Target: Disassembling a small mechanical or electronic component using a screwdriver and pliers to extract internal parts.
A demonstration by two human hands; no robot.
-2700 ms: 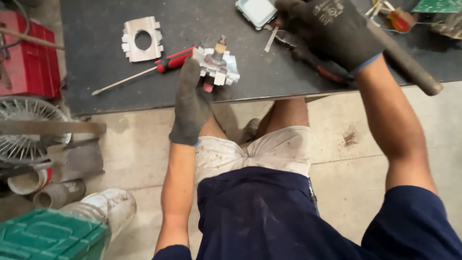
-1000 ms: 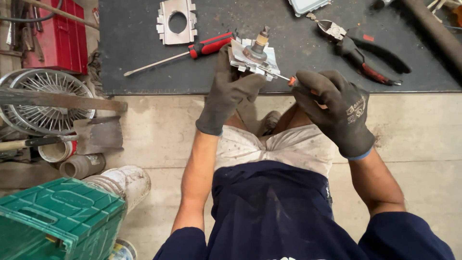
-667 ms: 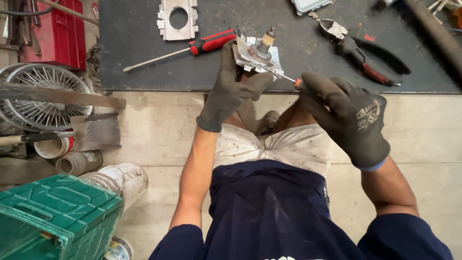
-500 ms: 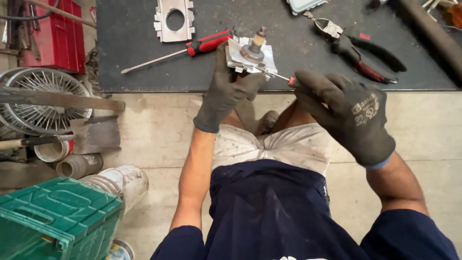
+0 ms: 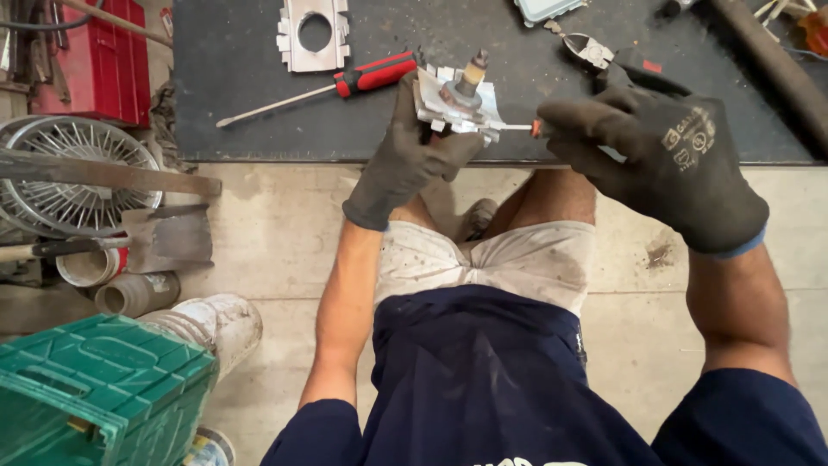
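the left hand [image 5: 412, 160], in a dark work glove, reaches up from the near side with the forearm running almost straight away from the body, wrist bent slightly right. its fingers are clamped around the small metal assembly [image 5: 457, 103], thumb on the left edge and fingertips curled under the near edge. the assembly sits above the near edge of the dark workbench [image 5: 259, 129], tilted, its flat silvery plate facing up and right, with a brown-tipped shaft rising from the middle and pointing to the far right.

the right hand [image 5: 655, 155], also gloved, comes in from the right with the elbow bent and the forearm dropping toward the near right. its fingers are closed together around a small screwdriver [image 5: 526, 129], of which only the thin metal shank and a bit of orange handle show. the long axis of the screwdriver lies nearly level, left to right, the tip touching the right edge of the assembly.

on the bench, far left of the hands, lies a red-handled screwdriver [image 5: 345, 85], its blade pointing near left, and beyond it a square metal plate [image 5: 312, 34] with a round hole.
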